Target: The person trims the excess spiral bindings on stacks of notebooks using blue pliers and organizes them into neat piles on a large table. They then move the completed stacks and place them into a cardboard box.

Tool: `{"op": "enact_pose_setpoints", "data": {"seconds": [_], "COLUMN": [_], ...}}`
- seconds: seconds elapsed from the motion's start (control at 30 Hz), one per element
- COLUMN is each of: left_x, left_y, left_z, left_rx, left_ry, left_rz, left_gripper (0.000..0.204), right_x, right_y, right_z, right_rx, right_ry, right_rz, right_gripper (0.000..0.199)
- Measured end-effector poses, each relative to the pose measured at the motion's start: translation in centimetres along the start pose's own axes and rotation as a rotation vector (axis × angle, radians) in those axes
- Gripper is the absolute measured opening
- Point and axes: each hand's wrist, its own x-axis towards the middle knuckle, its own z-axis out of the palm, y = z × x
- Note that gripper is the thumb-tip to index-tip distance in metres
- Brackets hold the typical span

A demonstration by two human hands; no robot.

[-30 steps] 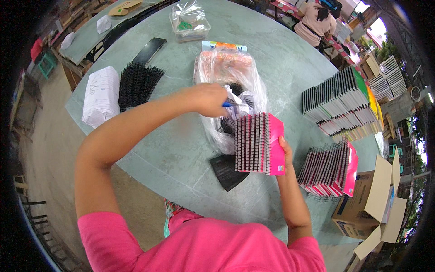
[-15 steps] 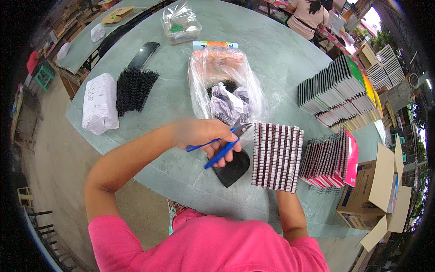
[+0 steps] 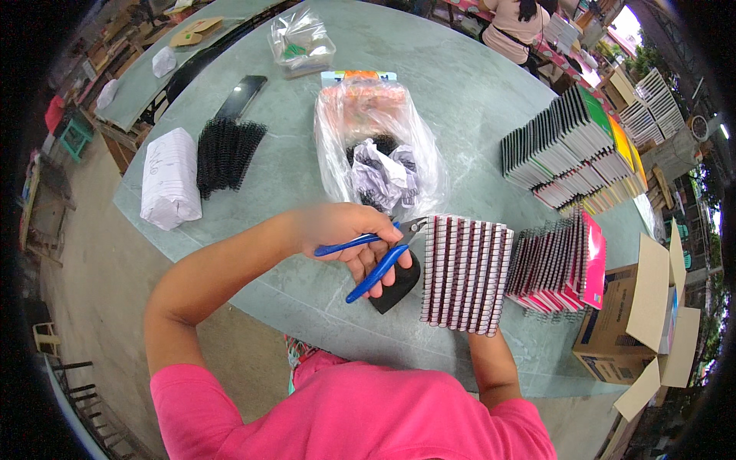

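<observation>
My left hand is wrapped round blue-handled wire cutters. The two handles are spread apart, and the metal jaws lie at the upper left corner of a stack of spiral notebooks. These notebooks have their coiled spines turned up, white and dark red in rows. From below, my right hand supports the stack; the notebooks cover its fingers. Under my left hand lies a black flat piece with a rounded edge. Beyond it, a clear plastic bag holds crumpled paper and black coils.
Right of the stack stand pink-covered spiral notebooks, taller notebook piles and an open carton. At left lie a white wrapped bundle, black coils and a dark flat object. Another person is at the far right.
The cutters' handles have spread wider, with the lower handle swung down. The stack of notebooks has tipped slightly, its near end coming toward me.
</observation>
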Motion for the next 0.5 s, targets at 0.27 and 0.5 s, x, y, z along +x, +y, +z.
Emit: {"op": "enact_pose_setpoints", "data": {"seconds": [0.27,0.5], "left_x": [-0.8,-0.5], "left_y": [0.4,1.6], "left_z": [0.0,2.6], "left_rx": [-0.004,1.245], "left_ry": [-0.038,0.438], "left_rz": [-0.016,0.107], "left_gripper": [0.044,0.033], "right_x": [-0.2,0.2], "right_y": [0.1,0.1], "right_z": [0.0,-0.3], "right_rx": [0.004,0.007], "right_ry": [-0.025,-0.051], "right_rz": [0.025,0.042], "right_gripper": [0.064,0.064]}}
